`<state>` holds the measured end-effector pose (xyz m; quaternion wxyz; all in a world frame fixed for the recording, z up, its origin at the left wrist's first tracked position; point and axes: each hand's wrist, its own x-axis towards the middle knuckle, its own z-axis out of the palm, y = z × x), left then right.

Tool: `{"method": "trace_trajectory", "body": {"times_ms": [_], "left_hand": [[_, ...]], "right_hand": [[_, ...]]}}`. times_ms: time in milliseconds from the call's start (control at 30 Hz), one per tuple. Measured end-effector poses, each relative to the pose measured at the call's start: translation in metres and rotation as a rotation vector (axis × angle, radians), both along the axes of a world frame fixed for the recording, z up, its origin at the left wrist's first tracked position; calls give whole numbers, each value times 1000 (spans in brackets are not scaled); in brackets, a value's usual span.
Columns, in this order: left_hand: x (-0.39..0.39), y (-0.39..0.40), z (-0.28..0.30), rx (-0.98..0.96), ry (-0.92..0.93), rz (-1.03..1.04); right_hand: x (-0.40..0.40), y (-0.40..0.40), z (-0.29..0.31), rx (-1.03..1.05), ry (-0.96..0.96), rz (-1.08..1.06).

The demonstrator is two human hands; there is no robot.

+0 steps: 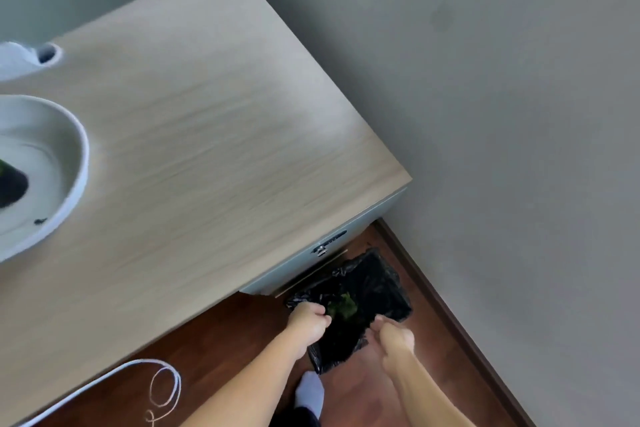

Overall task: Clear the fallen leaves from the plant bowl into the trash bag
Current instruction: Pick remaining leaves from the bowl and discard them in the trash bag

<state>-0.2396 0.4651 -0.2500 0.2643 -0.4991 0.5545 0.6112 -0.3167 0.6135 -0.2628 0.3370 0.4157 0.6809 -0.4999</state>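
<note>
A black trash bag [377, 282] lies open on the wooden floor beside the desk's corner, with green leaves [344, 307] inside its mouth. My left hand [308, 321] grips the bag's left rim, fingers closed on the plastic. On the bag's near right edge my right hand [393, 336] is curled and pinches the plastic. The white plant bowl [74, 163] sits on the desk at the far left, partly cut off, with a dark clump and a small dark scrap inside.
The wooden desk [207, 135] fills the left and centre, with a grey drawer unit [322, 250] under its corner. A grey wall [502, 149] closes off the right. A white cable [162, 388] loops on the floor, and my white-socked foot [310, 392] stands below the bag.
</note>
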Motion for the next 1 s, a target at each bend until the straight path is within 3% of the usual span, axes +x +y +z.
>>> {"method": "trace_trajectory", "body": {"times_ms": [67, 233, 367, 433, 567, 667, 767, 900, 1000], "left_hand": [[-1, -15, 42, -37, 77, -113], [13, -71, 146, -46, 268, -138], [71, -134, 189, -305, 395, 0], [100, -168, 201, -396, 394, 32], [188, -237, 219, -573, 368, 299], [240, -287, 221, -718, 301, 419], [272, -331, 218, -895, 171, 375], [281, -373, 210, -944, 0, 222], [268, -390, 205, -872, -199, -36]], "right_hand": [[-11, -11, 41, -63, 32, 6], [-43, -64, 144, -206, 294, 165], [-44, -139, 206, -371, 403, 341], [-38, -178, 223, -448, 404, 479], [15, -281, 246, -542, 402, 832], [64, -346, 249, -500, 479, 1117], [107, -397, 248, -392, 650, 1380], [147, -446, 237, -167, 876, 1714], [160, -469, 215, 23, 876, 1886]]}}
